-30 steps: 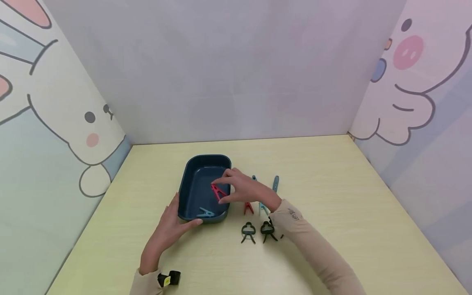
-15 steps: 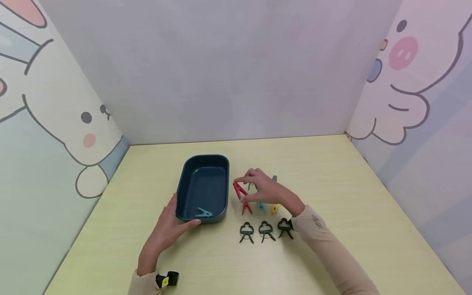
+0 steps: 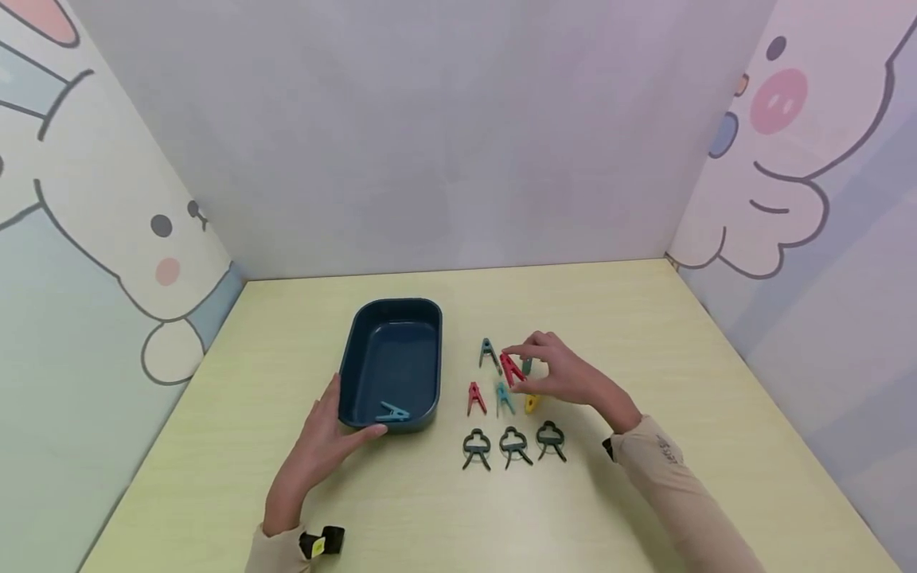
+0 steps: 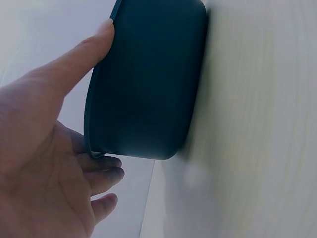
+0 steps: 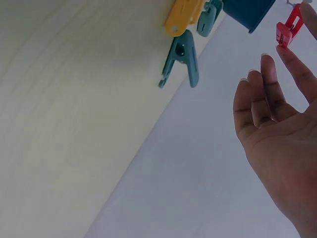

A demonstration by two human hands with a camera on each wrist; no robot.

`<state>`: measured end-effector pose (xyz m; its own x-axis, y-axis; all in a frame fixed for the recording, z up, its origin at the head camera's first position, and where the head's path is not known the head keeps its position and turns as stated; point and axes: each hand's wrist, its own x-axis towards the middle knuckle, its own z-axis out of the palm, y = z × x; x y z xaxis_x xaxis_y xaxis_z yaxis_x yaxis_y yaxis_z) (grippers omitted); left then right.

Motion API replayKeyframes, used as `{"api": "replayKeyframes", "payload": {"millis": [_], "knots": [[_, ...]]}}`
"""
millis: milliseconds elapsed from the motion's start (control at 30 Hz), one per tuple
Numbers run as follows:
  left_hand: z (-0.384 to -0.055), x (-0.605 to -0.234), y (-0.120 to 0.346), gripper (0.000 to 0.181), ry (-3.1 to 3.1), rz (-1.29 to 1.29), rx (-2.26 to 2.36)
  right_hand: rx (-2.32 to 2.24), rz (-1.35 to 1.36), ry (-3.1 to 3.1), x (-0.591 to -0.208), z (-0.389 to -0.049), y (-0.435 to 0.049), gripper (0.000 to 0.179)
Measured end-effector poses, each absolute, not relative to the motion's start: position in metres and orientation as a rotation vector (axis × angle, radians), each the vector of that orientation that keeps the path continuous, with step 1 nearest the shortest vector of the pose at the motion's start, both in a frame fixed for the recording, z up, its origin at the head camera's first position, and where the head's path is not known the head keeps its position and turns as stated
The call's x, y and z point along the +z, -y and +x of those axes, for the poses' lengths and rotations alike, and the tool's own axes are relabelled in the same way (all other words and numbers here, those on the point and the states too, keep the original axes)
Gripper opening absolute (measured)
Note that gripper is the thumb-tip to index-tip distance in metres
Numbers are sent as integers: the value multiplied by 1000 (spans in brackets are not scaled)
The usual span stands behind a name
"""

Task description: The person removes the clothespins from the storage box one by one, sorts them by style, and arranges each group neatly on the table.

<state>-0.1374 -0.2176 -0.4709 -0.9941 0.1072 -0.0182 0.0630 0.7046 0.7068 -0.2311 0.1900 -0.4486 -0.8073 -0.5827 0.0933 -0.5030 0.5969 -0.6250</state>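
Observation:
My left hand (image 3: 320, 442) holds the near left corner of a dark blue rectangular plastic basin (image 3: 437, 374), its thumb at the near rim and its fingers along the left side. A light blue clip (image 3: 392, 412) lies inside, near the front. Right of the basin, my right hand (image 3: 566, 374) pinches a red clip (image 3: 512, 369) between thumb and index finger, above other clips. In the right wrist view the red clip (image 5: 288, 32) shows at the fingertips, while the remaining fingers (image 5: 257, 96) extend with nothing in them.
Near the right hand lie a teal clip (image 3: 489, 352), another red clip (image 3: 476, 398), a light blue clip (image 3: 505, 398) and a yellow clip (image 3: 532, 403). Three dark clips (image 3: 513, 446) form a row in front. Walls with cartoon animals enclose the wooden table (image 3: 609, 318).
My right hand has carried the red clip from over the basin rightward to above the clips on the table. The left hand stays at the basin's corner.

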Motion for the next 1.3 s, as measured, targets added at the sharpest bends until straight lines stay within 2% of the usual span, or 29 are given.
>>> {"api": "replayKeyframes", "payload": {"millis": [567, 1300], "knots": [[-139, -468, 220, 122, -2849, 113, 1162, -908, -737, -2833, -467, -219, -242, 57], [-141, -472, 219, 121, -2846, 164, 1209, -694, -578, -2870, -482, -216, -252, 60]]}}
